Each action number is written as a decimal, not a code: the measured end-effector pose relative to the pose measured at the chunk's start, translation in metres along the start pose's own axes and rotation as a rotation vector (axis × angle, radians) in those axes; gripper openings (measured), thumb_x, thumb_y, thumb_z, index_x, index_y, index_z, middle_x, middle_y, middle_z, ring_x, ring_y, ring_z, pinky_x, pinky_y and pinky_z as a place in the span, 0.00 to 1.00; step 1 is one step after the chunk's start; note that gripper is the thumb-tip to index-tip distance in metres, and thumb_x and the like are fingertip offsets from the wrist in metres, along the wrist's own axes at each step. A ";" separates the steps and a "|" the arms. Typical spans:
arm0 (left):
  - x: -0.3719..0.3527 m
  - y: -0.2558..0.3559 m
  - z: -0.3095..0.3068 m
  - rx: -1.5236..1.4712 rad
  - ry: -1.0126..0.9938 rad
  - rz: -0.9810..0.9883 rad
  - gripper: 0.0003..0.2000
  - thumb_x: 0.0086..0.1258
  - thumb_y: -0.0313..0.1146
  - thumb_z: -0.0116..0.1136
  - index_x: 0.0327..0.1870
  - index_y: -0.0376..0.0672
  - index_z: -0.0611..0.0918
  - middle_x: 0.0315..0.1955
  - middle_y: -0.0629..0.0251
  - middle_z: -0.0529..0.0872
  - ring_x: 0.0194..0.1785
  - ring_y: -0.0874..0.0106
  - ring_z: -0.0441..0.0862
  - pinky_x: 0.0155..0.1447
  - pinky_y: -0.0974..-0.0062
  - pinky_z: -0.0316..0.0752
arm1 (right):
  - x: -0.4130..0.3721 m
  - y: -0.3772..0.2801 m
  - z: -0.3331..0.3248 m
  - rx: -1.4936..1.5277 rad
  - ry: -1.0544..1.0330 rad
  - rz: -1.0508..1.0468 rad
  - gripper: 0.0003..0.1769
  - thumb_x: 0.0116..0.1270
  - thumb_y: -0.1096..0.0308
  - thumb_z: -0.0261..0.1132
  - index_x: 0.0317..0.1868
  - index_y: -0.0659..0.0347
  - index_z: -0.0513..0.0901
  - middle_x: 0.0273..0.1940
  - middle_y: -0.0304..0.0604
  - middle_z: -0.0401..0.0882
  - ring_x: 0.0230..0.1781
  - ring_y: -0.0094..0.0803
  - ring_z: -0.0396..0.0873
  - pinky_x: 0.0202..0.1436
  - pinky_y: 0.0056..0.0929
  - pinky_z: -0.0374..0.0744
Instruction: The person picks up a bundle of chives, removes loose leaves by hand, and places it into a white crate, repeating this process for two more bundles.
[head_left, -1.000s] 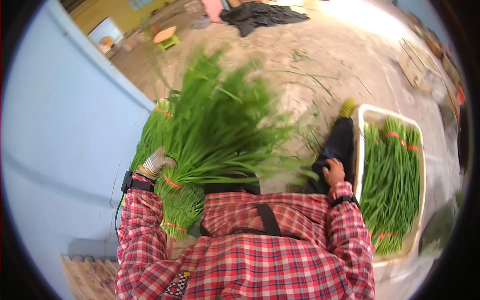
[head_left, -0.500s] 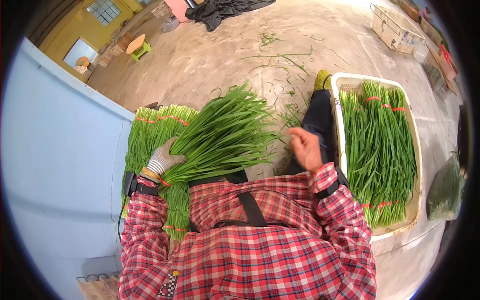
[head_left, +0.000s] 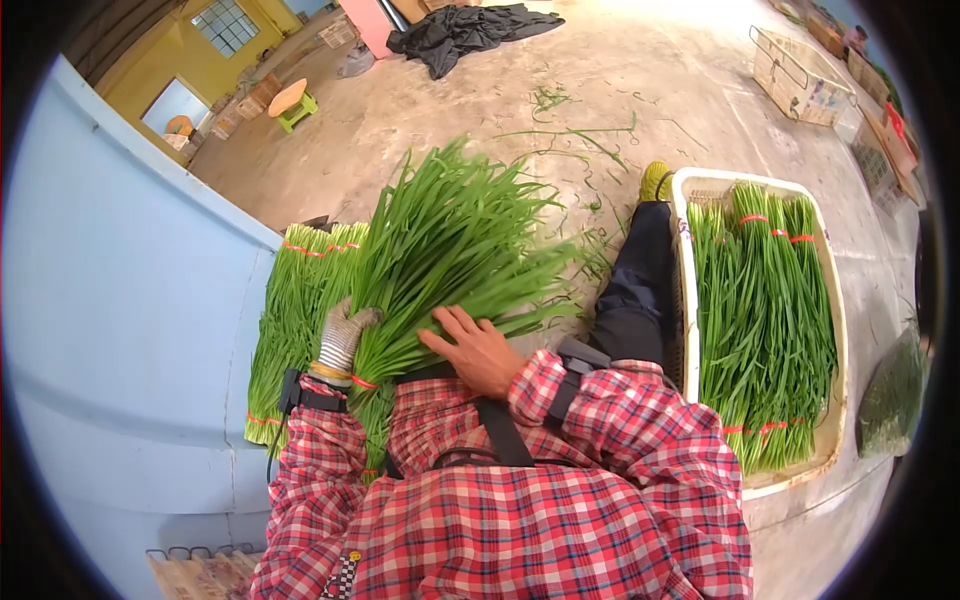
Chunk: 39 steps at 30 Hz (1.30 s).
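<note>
Left hand: my gloved left hand (head_left: 342, 335) is clenched round the stem end of the loose bunch of chives (head_left: 450, 245), close to my chest.
Right hand: my bare right hand (head_left: 482, 355) lies flat on the lower leaves of the same bunch, fingers (head_left: 452, 322) spread and released, gripping nothing.
Bunch: it fans up and away from me, tips spreading over the concrete floor (head_left: 600, 90); an orange band (head_left: 363, 382) shows round the stems just below my glove.
Stack on my left: banded bundles (head_left: 295, 300) lie side by side on the floor, partly under the bunch I hold and right against the blue wall (head_left: 130, 300).
Crate on my right: a white crate (head_left: 700, 183) holds more bundles of chives (head_left: 765, 300) with red bands at both ends, well apart from my hands.
Leg: my dark trouser leg (head_left: 630, 290) stretches between the bunch and the crate, ending in a yellow-green shoe (head_left: 655, 180).
Floor: stray leaves (head_left: 570, 135) are scattered beyond the bunch.
Far off: a black cloth (head_left: 470, 25) and a small stool (head_left: 290, 100).
</note>
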<state>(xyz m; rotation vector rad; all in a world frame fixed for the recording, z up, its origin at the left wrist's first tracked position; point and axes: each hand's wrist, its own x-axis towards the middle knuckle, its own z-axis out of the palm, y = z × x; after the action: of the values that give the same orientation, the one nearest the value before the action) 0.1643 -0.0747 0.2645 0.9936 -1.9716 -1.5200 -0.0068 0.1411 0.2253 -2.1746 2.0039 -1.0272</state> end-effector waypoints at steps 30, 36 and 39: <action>-0.030 0.006 -0.003 -0.170 0.147 0.105 0.11 0.58 0.29 0.61 0.39 0.32 0.82 0.33 0.63 0.86 0.34 0.72 0.81 0.46 0.75 0.75 | 0.028 0.063 -0.121 0.128 0.556 0.098 0.11 0.57 0.75 0.63 0.42 0.58 0.81 0.33 0.45 0.78 0.37 0.47 0.77 0.40 0.39 0.77; -0.036 -0.044 -0.056 1.129 0.079 0.559 0.18 0.62 0.36 0.59 0.49 0.31 0.80 0.46 0.59 0.84 0.55 0.66 0.76 0.61 0.68 0.68 | 0.039 0.068 -0.082 0.035 0.263 0.258 0.20 0.59 0.72 0.59 0.53 0.55 0.79 0.38 0.47 0.80 0.38 0.44 0.80 0.41 0.40 0.79; -0.016 -0.033 -0.031 0.045 0.390 -0.124 0.26 0.64 0.38 0.57 0.59 0.30 0.71 0.51 0.55 0.77 0.53 0.64 0.75 0.61 0.67 0.68 | 0.046 0.077 -0.064 0.023 0.406 0.086 0.17 0.55 0.68 0.61 0.48 0.55 0.80 0.37 0.46 0.81 0.39 0.44 0.81 0.38 0.43 0.80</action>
<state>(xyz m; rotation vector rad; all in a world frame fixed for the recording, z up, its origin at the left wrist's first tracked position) 0.2057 -0.0856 0.2424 1.3382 -1.6994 -1.2315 -0.1063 0.1124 0.2629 -1.9701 2.1970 -1.5750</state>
